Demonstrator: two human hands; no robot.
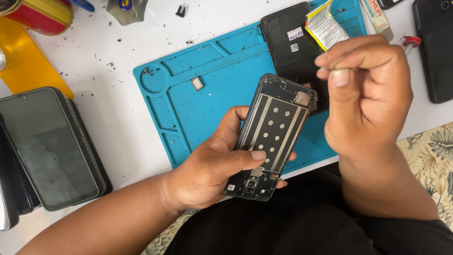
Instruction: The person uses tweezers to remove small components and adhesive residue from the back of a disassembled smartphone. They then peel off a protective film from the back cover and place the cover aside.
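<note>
We see our left hand (212,167) wrapped around an opened phone (271,137). The fingers go under it and the thumb (243,155) lies across its lower part. The phone has no back on it, so we can see a dark inside with pale stripes and little round dots. It is tilted and held up just over the near edge of a blue mat (207,94).

Our right hand (365,94) is up beside the top of the phone. Its fingers are pressed together, pinching something very small, and we cannot tell what it is.

On the mat lie a black phone back (288,42) and a tiny square part (197,84). The mat sits on a white surface (118,113). To the left is a stack of phones (52,146), screen up. Another dark phone (436,47) lies far to the right.
</note>
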